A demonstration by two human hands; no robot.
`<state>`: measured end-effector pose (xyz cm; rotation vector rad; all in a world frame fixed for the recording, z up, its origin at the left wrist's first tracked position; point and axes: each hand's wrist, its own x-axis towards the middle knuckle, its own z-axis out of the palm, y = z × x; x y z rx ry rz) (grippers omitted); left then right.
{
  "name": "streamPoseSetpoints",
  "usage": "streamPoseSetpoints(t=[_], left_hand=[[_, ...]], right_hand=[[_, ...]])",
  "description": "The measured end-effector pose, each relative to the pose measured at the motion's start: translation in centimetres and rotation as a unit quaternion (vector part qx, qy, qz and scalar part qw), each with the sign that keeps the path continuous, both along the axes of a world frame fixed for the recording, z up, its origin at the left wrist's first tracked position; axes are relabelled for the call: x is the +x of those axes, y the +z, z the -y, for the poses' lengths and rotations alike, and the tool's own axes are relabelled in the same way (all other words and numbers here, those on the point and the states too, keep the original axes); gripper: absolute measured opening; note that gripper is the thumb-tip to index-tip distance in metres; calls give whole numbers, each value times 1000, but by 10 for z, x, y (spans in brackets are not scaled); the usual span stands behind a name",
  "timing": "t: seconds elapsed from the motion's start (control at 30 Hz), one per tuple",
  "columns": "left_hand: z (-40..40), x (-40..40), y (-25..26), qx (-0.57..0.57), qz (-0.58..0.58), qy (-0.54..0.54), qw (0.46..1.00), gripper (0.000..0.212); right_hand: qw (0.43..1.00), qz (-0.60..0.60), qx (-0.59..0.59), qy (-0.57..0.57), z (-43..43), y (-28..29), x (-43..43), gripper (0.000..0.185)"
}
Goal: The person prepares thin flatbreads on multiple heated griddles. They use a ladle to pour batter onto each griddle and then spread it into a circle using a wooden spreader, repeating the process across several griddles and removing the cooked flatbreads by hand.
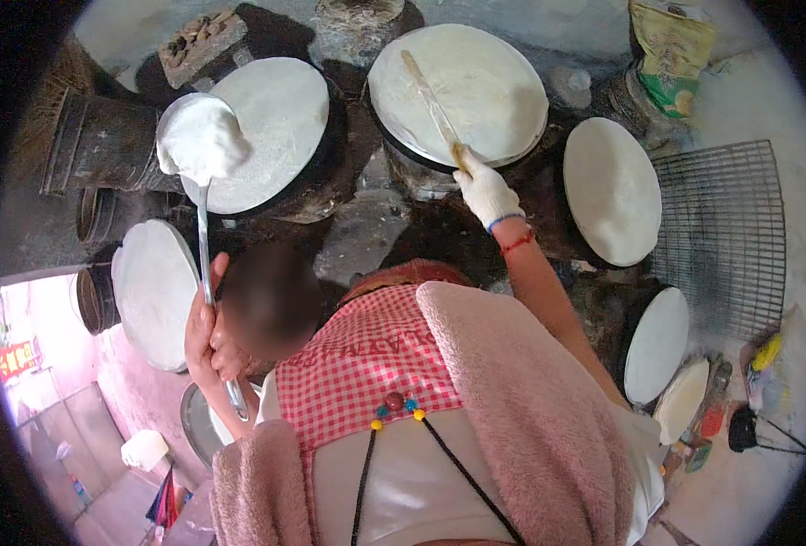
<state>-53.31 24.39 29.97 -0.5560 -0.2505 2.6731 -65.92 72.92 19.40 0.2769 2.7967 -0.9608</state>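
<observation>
My bare left hand point(205, 334) grips the handle of a metal ladle point(204, 232). Thick white batter point(198, 143) fills its bowl, which is held over the left rear round griddle point(283, 116). A pale coating covers that griddle. My right hand point(488, 194), in a white knit glove, holds a flat wooden spreader stick point(433, 106). The stick reaches over the rear middle griddle point(491, 89), whose top bears a thin whitish layer. Whether the stick touches that layer, I cannot tell.
More pale-coated griddles stand at the left point(153, 293), the right point(613, 191) and the lower right point(657, 345). A wire rack point(723, 239) leans near the right wall. Dark metal stovepipes point(102, 140) lie at the left. A brick point(201, 44) and a printed bag point(672, 54) are behind.
</observation>
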Motion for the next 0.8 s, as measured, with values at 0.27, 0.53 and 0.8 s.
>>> streamPoseSetpoints(t=[0.27, 0.53, 0.8], left_hand=[[59, -60, -13, 111, 18, -71, 991, 39], [63, -75, 10, 69, 34, -95, 993, 32], [29, -72, 11, -249, -182, -25, 951, 43]], right_hand=[[998, 26, 44, 36, 46, -6, -27, 55], [998, 60, -12, 3, 61, 14, 54, 57], [942, 59, -198, -266, -15, -31, 90, 78]])
